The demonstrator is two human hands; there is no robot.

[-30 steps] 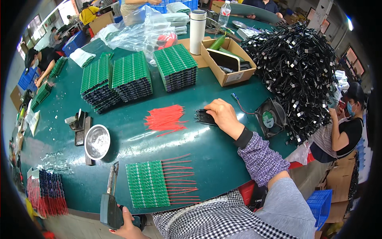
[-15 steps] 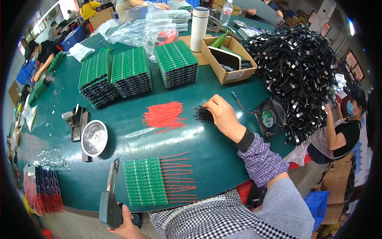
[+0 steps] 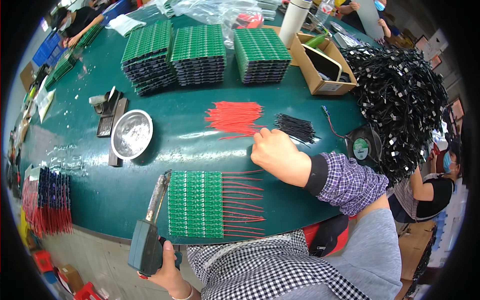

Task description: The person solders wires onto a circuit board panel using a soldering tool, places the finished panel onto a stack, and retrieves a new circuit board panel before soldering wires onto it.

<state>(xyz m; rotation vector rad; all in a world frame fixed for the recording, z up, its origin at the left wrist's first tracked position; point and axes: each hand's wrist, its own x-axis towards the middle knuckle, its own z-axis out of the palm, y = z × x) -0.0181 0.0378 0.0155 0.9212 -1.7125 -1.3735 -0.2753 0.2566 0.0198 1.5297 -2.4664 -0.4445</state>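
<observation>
At the far left edge of the green table (image 3: 200, 135) lies a rack of dark boards with red wires (image 3: 47, 200), and to its right sits a shallow metal dish (image 3: 131, 134) with whitish bits in it. At the near edge the left hand (image 3: 167, 270) is wrapped tight around the dark grip of a soldering iron (image 3: 150, 225), whose long axis runs from the hand up and away, the tip pointing to the far side and resting just beside the left edge of the green circuit board panel (image 3: 196, 203). That panel lies flat, stiff and light by the look of it, best taken by its bare edges; thin red leads stick out of its right side, pointing right. Farther off lies a loose bundle of red wires (image 3: 234, 117), long axis left to right; they look light, limp and easy to scatter, so pinching one near its end seems wisest. The right hand (image 3: 277, 155) rests loosely curled on the table just near of that bundle, fingertips toward it; whether it pinches a wire I cannot tell. Right of it lies a small bundle of black wires (image 3: 296, 127), then a fan (image 3: 364, 146) and a big heap of black cables (image 3: 400, 95).
</observation>
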